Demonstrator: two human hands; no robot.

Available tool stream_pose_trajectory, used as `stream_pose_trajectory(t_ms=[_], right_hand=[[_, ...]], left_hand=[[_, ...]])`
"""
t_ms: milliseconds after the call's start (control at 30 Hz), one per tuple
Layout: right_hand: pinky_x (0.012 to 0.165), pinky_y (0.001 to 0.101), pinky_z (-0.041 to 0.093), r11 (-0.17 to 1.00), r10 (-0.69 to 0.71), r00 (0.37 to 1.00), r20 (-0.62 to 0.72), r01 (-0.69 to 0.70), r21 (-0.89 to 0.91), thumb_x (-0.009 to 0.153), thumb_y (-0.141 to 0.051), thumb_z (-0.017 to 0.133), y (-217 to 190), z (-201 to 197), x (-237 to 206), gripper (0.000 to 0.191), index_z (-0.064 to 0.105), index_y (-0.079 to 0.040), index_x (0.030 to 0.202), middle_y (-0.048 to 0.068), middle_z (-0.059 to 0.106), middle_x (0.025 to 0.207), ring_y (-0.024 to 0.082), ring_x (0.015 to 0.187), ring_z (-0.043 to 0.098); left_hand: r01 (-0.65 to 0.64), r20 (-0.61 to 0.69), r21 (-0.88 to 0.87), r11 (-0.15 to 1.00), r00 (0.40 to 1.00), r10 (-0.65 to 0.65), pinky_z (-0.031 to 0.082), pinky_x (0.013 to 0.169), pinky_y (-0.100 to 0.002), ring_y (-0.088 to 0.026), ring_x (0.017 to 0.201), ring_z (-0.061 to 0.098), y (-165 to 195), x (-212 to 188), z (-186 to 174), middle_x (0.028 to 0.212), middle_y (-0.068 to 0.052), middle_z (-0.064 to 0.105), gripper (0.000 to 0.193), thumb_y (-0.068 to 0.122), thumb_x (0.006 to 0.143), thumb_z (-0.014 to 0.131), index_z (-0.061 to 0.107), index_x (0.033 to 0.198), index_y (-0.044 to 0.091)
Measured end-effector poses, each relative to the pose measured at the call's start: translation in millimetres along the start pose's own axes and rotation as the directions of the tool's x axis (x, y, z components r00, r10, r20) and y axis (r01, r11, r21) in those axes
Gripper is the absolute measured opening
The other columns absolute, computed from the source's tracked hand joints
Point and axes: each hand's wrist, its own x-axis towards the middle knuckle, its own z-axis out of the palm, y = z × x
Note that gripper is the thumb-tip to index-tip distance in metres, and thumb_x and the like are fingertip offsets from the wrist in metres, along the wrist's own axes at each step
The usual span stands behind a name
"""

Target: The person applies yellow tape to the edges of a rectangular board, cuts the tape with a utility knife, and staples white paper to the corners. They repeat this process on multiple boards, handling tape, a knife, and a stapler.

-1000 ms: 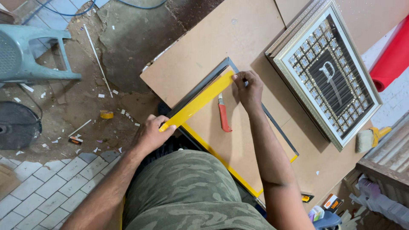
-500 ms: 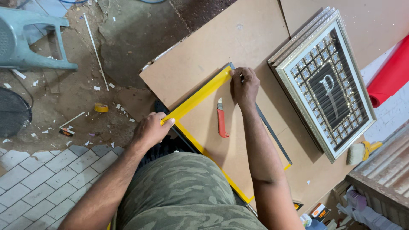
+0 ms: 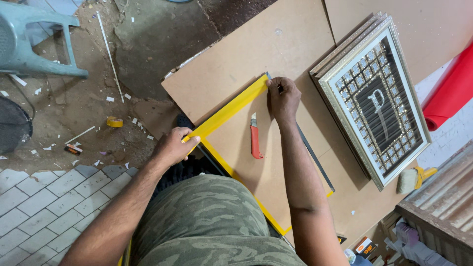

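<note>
Yellow tape [image 3: 227, 112]: strip stretched along the far edge of a brown backing board [image 3: 276, 167] lying on the bench [image 3: 256, 49].
Left hand [image 3: 173, 146]: fingers pinched on the tape's near-left corner.
Right hand [image 3: 284, 98]: fingertips pressing the tape's far corner.
Red utility knife [image 3: 255, 139]: lies on the board between the hands.
Framed picture [image 3: 377, 103]: to the right, apart.

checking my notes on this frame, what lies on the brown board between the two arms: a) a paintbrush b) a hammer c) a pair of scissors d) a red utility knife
d: a red utility knife lies on the brown board between the left hand and right hand.
</note>
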Motion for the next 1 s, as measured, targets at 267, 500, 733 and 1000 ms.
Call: stream_pose_trajectory(t_ms=[267, 500, 733, 1000], right_hand=[[0.075, 0.0318, 0.056, 0.989, 0.119, 0.993, 0.003, -0.118, -0.089, 0.089, -0.026, 0.081, -9, 1, 0, 0.033, 0.071, -0.009, 0.115, 0.008, 0.074, 0.090, 0.017, 0.080, 0.070], [0.116, 0.0628, 0.018, 0.907, -0.079, 0.997, 0.012, 0.077, -0.414, 0.082, -0.041, 0.086, -52, 39, -83, 0.102, 0.028, -0.006, 0.158, 0.029, 0.029, 0.159, 0.044, 0.144, 0.030], [0.120, 0.0628, 0.022, 0.880, -0.288, 0.950, 0.117, 0.311, -0.359, 0.080, -0.047, 0.088, -73, 74, -161, 0.107, 0.028, -0.009, 0.161, 0.028, 0.025, 0.165, 0.043, 0.146, 0.036], [0.092, 0.0432, 0.051, 0.863, 0.275, 0.956, 0.105, -0.197, -0.466, 0.071, -0.047, 0.089, -34, 6, -163, 0.083, 0.054, -0.009, 0.137, 0.015, 0.067, 0.113, 0.030, 0.104, 0.065]], left_hand=[[0.101, 0.040, 0.055, 0.993, 0.994, -0.104, 0.059, 0.060, -0.036, -0.018, 0.053, 0.069, 7, 0, -3, 0.082, -0.010, 0.076, 0.037, 0.040, 0.092, 0.065, 0.070, 0.113, 0.009], [0.044, 0.028, 0.025, 0.999, 0.999, -0.045, 0.057, 0.059, -0.037, -0.018, 0.053, 0.070, 5, -2, -8, 0.075, -0.009, 0.075, 0.034, 0.040, 0.091, 0.068, 0.075, 0.106, 0.009], [0.037, 0.033, 0.089, 0.995, 0.999, -0.040, 0.058, 0.061, -0.037, -0.020, 0.054, 0.072, 0, -3, -12, 0.073, -0.013, 0.076, 0.041, 0.044, 0.091, 0.068, 0.073, 0.108, 0.007], [-0.045, 0.039, 0.014, 0.999, 0.998, 0.045, 0.058, 0.057, -0.037, -0.020, 0.052, 0.071, -6, -8, -15, 0.073, -0.012, 0.074, 0.042, 0.043, 0.090, 0.069, 0.072, 0.104, 0.004]])
